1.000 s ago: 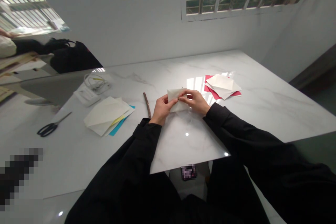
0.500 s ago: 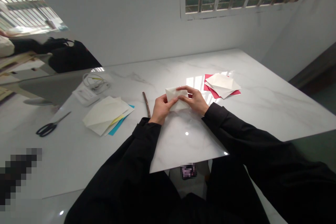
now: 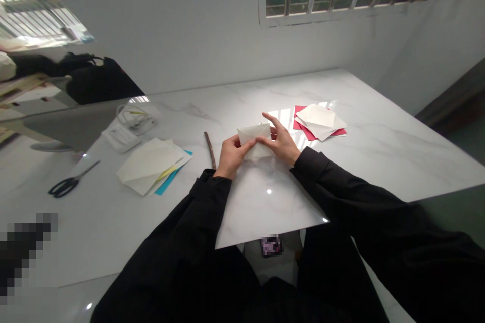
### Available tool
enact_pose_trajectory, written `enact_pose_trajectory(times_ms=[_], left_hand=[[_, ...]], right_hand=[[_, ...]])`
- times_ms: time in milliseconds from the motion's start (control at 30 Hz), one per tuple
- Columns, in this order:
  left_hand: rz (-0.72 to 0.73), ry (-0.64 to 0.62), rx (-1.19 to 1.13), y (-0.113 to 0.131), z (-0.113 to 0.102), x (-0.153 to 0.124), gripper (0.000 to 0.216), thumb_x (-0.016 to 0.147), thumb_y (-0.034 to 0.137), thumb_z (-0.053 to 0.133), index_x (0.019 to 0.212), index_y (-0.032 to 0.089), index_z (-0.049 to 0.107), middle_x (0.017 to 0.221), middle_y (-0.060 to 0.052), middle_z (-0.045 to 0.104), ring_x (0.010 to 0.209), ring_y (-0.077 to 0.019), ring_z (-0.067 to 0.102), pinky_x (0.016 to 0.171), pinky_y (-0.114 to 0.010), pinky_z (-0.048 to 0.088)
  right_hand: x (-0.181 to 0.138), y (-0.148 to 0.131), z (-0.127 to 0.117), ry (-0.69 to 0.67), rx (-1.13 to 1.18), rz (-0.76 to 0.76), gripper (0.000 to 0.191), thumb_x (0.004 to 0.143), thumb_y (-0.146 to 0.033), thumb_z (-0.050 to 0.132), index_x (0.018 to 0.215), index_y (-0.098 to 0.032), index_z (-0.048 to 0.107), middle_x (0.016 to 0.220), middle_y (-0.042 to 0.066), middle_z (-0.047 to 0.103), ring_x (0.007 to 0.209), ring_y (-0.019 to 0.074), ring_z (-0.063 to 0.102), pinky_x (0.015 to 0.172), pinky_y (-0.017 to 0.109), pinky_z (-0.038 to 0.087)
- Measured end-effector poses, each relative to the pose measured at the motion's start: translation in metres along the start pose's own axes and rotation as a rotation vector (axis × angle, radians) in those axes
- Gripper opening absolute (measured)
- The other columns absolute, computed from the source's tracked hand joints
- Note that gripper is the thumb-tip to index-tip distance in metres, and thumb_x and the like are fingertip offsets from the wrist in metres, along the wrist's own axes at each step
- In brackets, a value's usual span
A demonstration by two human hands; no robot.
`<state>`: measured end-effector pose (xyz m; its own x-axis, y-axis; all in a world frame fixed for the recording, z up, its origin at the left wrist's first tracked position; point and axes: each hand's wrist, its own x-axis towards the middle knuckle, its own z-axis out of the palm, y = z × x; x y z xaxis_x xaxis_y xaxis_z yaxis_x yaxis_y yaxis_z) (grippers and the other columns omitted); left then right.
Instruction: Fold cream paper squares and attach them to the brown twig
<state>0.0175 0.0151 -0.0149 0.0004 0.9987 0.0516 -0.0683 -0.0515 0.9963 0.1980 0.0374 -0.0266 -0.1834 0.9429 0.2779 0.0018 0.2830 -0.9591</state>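
A small folded piece of cream paper [image 3: 252, 133] lies on the white marble table [image 3: 379, 151] in front of me. My left hand [image 3: 232, 155] pinches its left lower edge with thumb and fingers. My right hand [image 3: 279, 142] holds the right side, thumb pressed on the paper and forefinger stretched out along the upper edge. Both arms are in black sleeves.
A thin brown stick [image 3: 209, 149] lies just left of my left hand. Further left sit a stack of cream, yellow and blue sheets [image 3: 151, 165], black scissors [image 3: 68, 183] and a white cable bundle [image 3: 132, 120]. Red and cream sheets [image 3: 320, 122] lie to the right.
My right hand's fingers have slid from the top of the folded paper to its right side, and the forefinger is now stretched out. The left hand has kept its hold.
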Motion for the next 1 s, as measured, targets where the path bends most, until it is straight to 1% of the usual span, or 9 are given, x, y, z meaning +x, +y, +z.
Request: enact_pose_trajectory(times_ms=[167, 267, 333, 467, 533, 633, 733, 867, 1000], left_hand=[[0.006, 0.019, 0.035, -0.001, -0.001, 0.001, 0.051, 0.064, 0.046, 0.095, 0.099, 0.011, 0.081, 0.094, -0.010, 0.080, 0.078, -0.0215, 0.069, 0.072, -0.030, 0.053], [0.007, 0.033, 0.036, -0.001, -0.002, 0.003, 0.049, 0.064, 0.044, 0.095, 0.097, 0.011, 0.081, 0.093, -0.010, 0.080, 0.079, -0.0216, 0.069, 0.072, -0.030, 0.054], [0.008, 0.035, 0.021, 0.000, -0.002, 0.004, 0.052, 0.063, 0.046, 0.095, 0.099, 0.011, 0.081, 0.095, -0.010, 0.080, 0.081, -0.0221, 0.070, 0.075, -0.031, 0.055], [0.028, -0.001, -0.023, 0.002, -0.002, 0.003, 0.058, 0.065, 0.052, 0.095, 0.103, 0.011, 0.081, 0.096, -0.010, 0.081, 0.085, -0.0236, 0.072, 0.079, -0.032, 0.056], [0.033, -0.018, -0.027, 0.003, -0.002, 0.003, 0.059, 0.066, 0.055, 0.094, 0.103, 0.011, 0.081, 0.094, -0.010, 0.080, 0.085, -0.0244, 0.072, 0.079, -0.033, 0.056], [0.030, -0.031, -0.034, 0.004, -0.002, 0.002, 0.060, 0.067, 0.056, 0.094, 0.104, 0.010, 0.081, 0.095, -0.011, 0.080, 0.086, -0.0247, 0.073, 0.080, -0.033, 0.057], [0.027, -0.045, -0.057, 0.006, -0.001, 0.002, 0.061, 0.071, 0.057, 0.092, 0.108, 0.011, 0.079, 0.100, -0.012, 0.080, 0.088, -0.0246, 0.073, 0.082, -0.033, 0.057], [0.016, -0.043, -0.092, 0.009, 0.000, 0.003, 0.064, 0.072, 0.061, 0.089, 0.112, 0.013, 0.075, 0.104, -0.011, 0.079, 0.090, -0.0236, 0.073, 0.082, -0.033, 0.058], [-0.020, 0.022, -0.062, 0.015, -0.002, 0.003, 0.064, 0.074, 0.066, 0.086, 0.114, 0.018, 0.072, 0.102, -0.007, 0.076, 0.085, -0.0195, 0.071, 0.073, -0.027, 0.056]], right_hand=[[0.000, -0.002, -0.001, -0.054, 0.034, 0.010, 0.074, 0.080, -0.047, 0.087, 0.145, -0.025, 0.057, 0.115, 0.009, 0.076, 0.102, 0.0275, 0.074, 0.094, 0.044, 0.063], [0.001, -0.001, -0.002, -0.085, 0.106, 0.047, 0.071, 0.077, -0.045, 0.089, 0.139, -0.025, 0.060, 0.115, 0.009, 0.077, 0.105, 0.0273, 0.075, 0.095, 0.044, 0.063], [0.001, -0.001, -0.002, -0.079, 0.148, 0.086, 0.071, 0.075, -0.045, 0.091, 0.137, -0.025, 0.062, 0.114, 0.008, 0.078, 0.105, 0.0272, 0.075, 0.094, 0.044, 0.063], [0.001, -0.006, -0.001, -0.098, 0.186, 0.108, 0.055, 0.076, -0.048, 0.090, 0.120, -0.020, 0.072, 0.116, 0.009, 0.079, 0.107, 0.0273, 0.074, 0.094, 0.043, 0.063], [0.000, -0.008, 0.000, -0.112, 0.187, 0.123, 0.051, 0.076, -0.049, 0.089, 0.114, -0.017, 0.076, 0.113, 0.010, 0.080, 0.104, 0.0272, 0.074, 0.092, 0.041, 0.063], [0.000, -0.010, 0.000, -0.102, 0.206, 0.150, 0.049, 0.075, -0.049, 0.090, 0.109, -0.015, 0.078, 0.105, 0.009, 0.081, 0.096, 0.0258, 0.074, 0.084, 0.037, 0.063], [0.001, -0.006, 0.000, -0.091, 0.241, 0.173, 0.050, 0.073, -0.049, 0.091, 0.107, -0.015, 0.079, 0.102, 0.009, 0.081, 0.091, 0.0244, 0.074, 0.079, 0.035, 0.062], [0.003, 0.001, -0.001, -0.090, 0.302, 0.221, 0.052, 0.071, -0.049, 0.094, 0.107, -0.015, 0.080, 0.106, 0.010, 0.082, 0.090, 0.0238, 0.075, 0.079, 0.035, 0.063], [0.007, 0.003, -0.003, -0.074, 0.385, 0.291, 0.053, 0.067, -0.047, 0.097, 0.105, -0.016, 0.079, 0.111, 0.011, 0.081, 0.096, 0.0250, 0.076, 0.084, 0.037, 0.064]])
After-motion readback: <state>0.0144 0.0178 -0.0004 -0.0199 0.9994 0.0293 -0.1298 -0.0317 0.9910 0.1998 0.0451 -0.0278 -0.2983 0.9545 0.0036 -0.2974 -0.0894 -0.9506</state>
